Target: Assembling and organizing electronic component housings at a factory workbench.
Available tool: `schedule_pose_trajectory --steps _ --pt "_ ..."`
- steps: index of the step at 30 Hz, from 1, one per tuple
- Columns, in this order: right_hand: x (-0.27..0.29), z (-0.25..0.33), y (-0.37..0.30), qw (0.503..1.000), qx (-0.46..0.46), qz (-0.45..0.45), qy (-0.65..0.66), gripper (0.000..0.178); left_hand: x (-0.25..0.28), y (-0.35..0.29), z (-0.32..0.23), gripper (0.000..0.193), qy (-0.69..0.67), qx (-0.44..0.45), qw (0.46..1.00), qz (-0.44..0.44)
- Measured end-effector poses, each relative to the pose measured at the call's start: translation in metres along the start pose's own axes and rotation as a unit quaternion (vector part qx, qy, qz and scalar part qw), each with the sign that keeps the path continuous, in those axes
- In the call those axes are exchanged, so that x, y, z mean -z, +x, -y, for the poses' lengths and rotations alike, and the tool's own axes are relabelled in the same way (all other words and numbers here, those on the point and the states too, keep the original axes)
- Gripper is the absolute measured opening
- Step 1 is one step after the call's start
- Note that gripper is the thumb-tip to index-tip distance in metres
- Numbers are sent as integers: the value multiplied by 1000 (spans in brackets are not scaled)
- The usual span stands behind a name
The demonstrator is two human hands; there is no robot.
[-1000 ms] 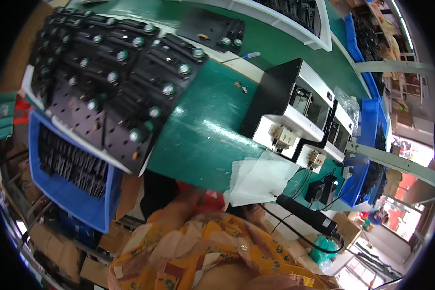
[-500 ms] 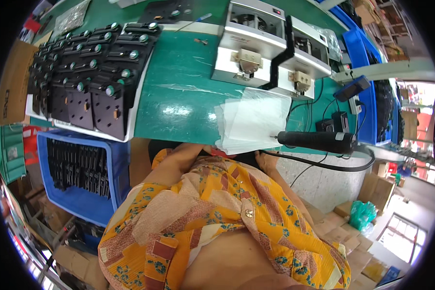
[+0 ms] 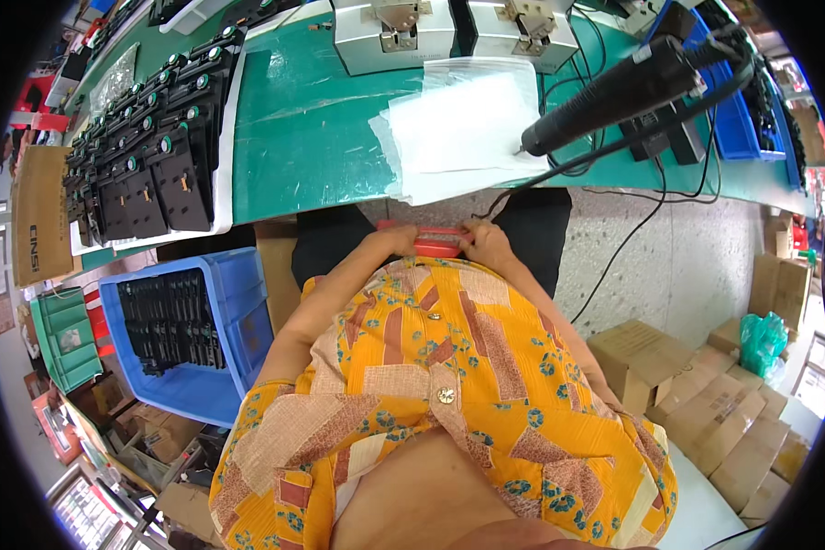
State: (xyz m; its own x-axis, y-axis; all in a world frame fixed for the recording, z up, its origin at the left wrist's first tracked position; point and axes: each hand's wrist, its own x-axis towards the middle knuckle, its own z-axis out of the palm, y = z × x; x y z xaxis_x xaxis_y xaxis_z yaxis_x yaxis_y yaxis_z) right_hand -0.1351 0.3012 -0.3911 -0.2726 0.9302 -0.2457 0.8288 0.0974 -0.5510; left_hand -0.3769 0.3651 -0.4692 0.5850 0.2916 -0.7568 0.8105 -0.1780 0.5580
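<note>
Tipped downward, the view now bares left hand point(image 3: 398, 240) and right hand point(image 3: 488, 244) gripping a red plastic piece point(image 3: 438, 246) — both off the desk point(image 3: 293, 151).

Taking the sheets point(image 3: 467, 124) as my landmark, I see them on the surface point(image 3: 312, 137), two machines point(image 3: 392, 57) side by side behind them, the tip of the corded tool point(image 3: 614, 99) at their right edge. Well left, parts point(image 3: 147, 156) sit on a board point(image 3: 224, 179); left and before, a bin point(image 3: 247, 316) holds more; directly before is the held piece point(image 3: 438, 247); right and before, cartons point(image 3: 640, 356).
</note>
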Motion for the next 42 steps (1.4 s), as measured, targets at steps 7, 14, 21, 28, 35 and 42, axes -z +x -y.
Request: schedule_pose_trajectory --steps 7,14,21,28,35,42 --pt "-33 -99 60 971 -236 31 -22 80 22 -8 1 64 -29 -47 990 -131" --pt "78 -168 28 885 -219 -394 -120 69 24 -6 0 56 -31 -20 982 -187" --pt "147 -184 -19 909 -256 -324 -47 65 6 -37 -11 62 28 -32 979 -197" --pt "123 -35 -96 949 -58 -311 -4 47 -21 -200 -113 33 -216 -226 880 -359" --pt "154 163 -83 925 16 86 370 27 -7 -341 -109 9 -210 -79 579 -784" --pt "168 279 19 906 245 -30 345 20 2 -338 -82 23 -106 -27 451 -886"
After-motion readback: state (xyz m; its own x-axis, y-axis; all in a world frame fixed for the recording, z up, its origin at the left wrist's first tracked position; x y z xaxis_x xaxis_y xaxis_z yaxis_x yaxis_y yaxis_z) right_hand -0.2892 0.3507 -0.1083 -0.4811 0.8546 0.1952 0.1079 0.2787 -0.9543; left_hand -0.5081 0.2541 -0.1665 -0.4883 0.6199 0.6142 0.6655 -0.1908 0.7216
